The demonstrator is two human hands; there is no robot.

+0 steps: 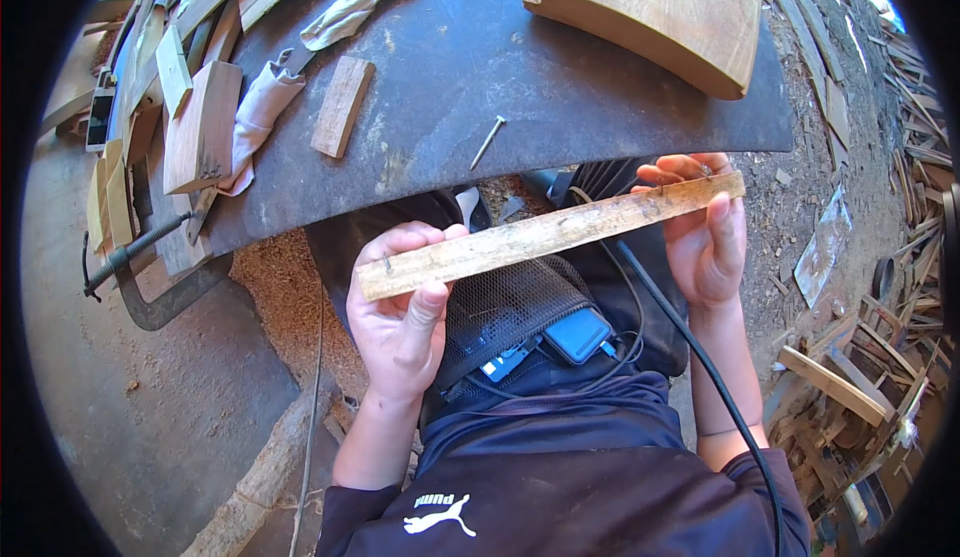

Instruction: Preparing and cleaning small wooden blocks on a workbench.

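A narrow wooden strip (545,235) with a rough, stained face is held up in front of the table's near edge, its right end higher in view than its left. My left hand (405,312) is closed on the left end, thumb in front and fingers behind. At the other end my right hand (708,237) grips it the same way, with its fingertips showing past the upper edge. Small dark nail-like bits stick to the strip near both ends. Beyond the strip, a light-coloured nail (487,144) lies on the dark table (430,147).
A thick curved wood block (655,17) sits at the table's far right. Further left lie a small wood piece (343,107), cloth-wrapped tools (265,112), a wood block (203,127) and a C-clamp (150,277). A black cable (700,342) crosses my lap. Scrap wood (850,397) covers the right-hand ground.
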